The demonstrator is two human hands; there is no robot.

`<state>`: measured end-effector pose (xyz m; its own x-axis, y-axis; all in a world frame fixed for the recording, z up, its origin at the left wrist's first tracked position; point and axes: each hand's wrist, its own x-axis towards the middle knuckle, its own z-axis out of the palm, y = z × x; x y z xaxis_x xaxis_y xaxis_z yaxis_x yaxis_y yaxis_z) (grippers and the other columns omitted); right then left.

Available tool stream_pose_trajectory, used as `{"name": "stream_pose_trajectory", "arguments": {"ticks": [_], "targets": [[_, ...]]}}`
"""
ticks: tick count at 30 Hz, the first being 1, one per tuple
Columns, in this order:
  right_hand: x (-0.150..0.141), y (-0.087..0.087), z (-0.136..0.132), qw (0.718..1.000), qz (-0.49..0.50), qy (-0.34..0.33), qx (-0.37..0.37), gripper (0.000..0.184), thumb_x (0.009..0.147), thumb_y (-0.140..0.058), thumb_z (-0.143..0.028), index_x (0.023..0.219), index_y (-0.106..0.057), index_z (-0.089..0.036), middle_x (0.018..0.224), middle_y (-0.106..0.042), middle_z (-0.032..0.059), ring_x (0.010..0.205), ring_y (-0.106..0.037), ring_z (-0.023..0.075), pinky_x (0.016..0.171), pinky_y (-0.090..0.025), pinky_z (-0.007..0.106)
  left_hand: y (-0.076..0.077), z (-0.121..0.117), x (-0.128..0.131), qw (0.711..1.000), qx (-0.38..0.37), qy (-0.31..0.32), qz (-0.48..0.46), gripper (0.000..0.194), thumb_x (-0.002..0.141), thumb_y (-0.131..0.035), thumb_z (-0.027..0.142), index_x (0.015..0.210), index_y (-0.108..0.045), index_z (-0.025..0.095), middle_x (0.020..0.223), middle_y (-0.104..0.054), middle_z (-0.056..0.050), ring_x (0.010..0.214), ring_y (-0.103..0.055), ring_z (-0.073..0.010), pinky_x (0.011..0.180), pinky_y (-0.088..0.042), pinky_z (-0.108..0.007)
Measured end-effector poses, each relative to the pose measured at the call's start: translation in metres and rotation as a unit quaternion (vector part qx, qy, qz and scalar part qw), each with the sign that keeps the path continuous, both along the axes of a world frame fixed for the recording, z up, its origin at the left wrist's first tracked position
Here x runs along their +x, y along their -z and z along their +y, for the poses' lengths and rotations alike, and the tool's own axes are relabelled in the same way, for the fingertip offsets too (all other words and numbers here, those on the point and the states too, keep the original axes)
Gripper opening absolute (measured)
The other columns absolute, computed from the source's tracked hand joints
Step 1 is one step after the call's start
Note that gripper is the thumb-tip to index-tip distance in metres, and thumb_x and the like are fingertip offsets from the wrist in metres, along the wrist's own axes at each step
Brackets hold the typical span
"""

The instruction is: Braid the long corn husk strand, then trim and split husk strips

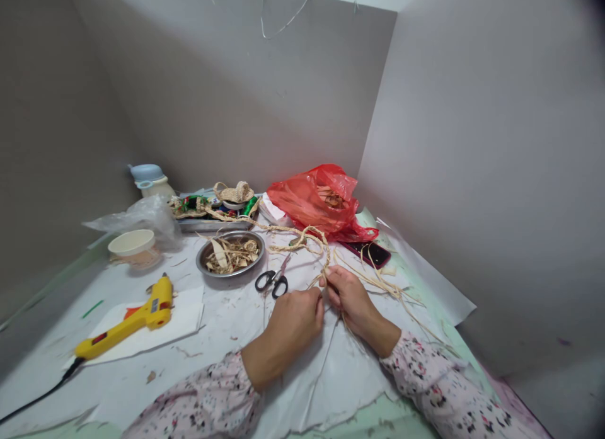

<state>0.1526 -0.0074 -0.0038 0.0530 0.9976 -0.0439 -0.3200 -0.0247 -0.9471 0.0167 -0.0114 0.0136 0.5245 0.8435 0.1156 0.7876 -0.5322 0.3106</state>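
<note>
My left hand [293, 325] and my right hand [347, 297] meet at the middle of the table, their fingers pinching a braided raffia cord [307, 234]. The cord loops up and away from them toward a metal tray [212, 225], while loose raffia strands [378, 285] trail off to the right. Just beyond my left hand lie black-handled scissors [273, 278], not touched by either hand. A steel bowl [230, 235] of raffia scraps stands farther back. My fingertips hide the exact point where I grip the cord.
A yellow hot glue gun [142, 319] with a black cable rests on white paper at the left. Behind it are a cream cup [132, 242], clear plastic [142, 217] and a blue-lidded bottle [151, 181]. A red plastic bag [316, 199] and dark phone [371, 253] lie at the back right, against grey walls.
</note>
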Motion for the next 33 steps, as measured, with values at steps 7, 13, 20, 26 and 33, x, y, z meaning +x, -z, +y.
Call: {"name": "stream_pose_trajectory", "arguments": {"ticks": [7, 13, 20, 26, 33], "targets": [[0.008, -0.002, 0.005, 0.998, 0.034, 0.051, -0.009, 0.03, 0.073, -0.064, -0.044, 0.071, -0.048, -0.018, 0.057, -0.048, -0.0082, 0.033, -0.025, 0.0009, 0.032, -0.013, 0.017, 0.003, 0.008, -0.005, 0.998, 0.015, -0.042, 0.05, 0.025, 0.084, -0.042, 0.023, 0.085, -0.066, 0.017, 0.08, -0.071, -0.014, 0.073, -0.067, -0.028, 0.062, -0.039, -0.033], [0.015, -0.001, 0.01, 0.995, 0.062, 0.072, -0.008, 0.032, 0.07, -0.067, -0.043, 0.069, -0.048, -0.018, 0.055, -0.048, -0.0084, 0.032, -0.025, -0.0001, 0.031, -0.013, 0.015, -0.002, 0.02, -0.014, 0.994, 0.009, -0.105, 0.006, 0.021, 0.086, -0.042, 0.023, 0.091, -0.062, 0.019, 0.082, -0.07, -0.01, 0.077, -0.065, -0.0251, 0.066, -0.039, -0.032], [0.016, -0.001, 0.008, 0.999, 0.041, -0.007, -0.017, 0.029, 0.075, -0.062, -0.041, 0.066, -0.047, -0.018, 0.047, -0.04, -0.01, 0.031, -0.021, 0.0009, 0.031, -0.011, 0.016, -0.011, 0.029, -0.017, 0.967, 0.008, -0.124, -0.223, 0.021, 0.089, -0.04, 0.029, 0.098, -0.055, 0.018, 0.092, -0.064, -0.007, 0.082, -0.058, -0.0206, 0.073, -0.039, -0.03], [0.005, -0.003, 0.002, 0.996, 0.01, -0.082, -0.026, 0.032, 0.071, -0.068, -0.044, 0.071, -0.05, -0.018, 0.052, -0.048, -0.0089, 0.032, -0.024, 0.0012, 0.031, -0.015, 0.017, -0.004, 0.024, -0.011, 0.936, -0.172, 0.051, -0.303, 0.039, 0.094, -0.028, 0.04, 0.082, -0.058, 0.018, 0.074, -0.059, -0.002, 0.07, -0.052, -0.0172, 0.067, -0.038, -0.027], [0.006, 0.007, 0.005, 0.994, -0.075, -0.08, -0.002, 0.028, 0.075, -0.065, -0.044, 0.073, -0.054, -0.018, 0.055, -0.05, -0.0073, 0.037, -0.03, 0.0043, 0.036, -0.02, 0.019, 0.008, 0.032, -0.013, 0.94, -0.187, 0.088, -0.272, 0.036, 0.091, -0.034, 0.038, 0.076, -0.059, 0.018, 0.076, -0.06, -0.003, 0.073, -0.053, -0.0174, 0.07, -0.037, -0.026]]}}
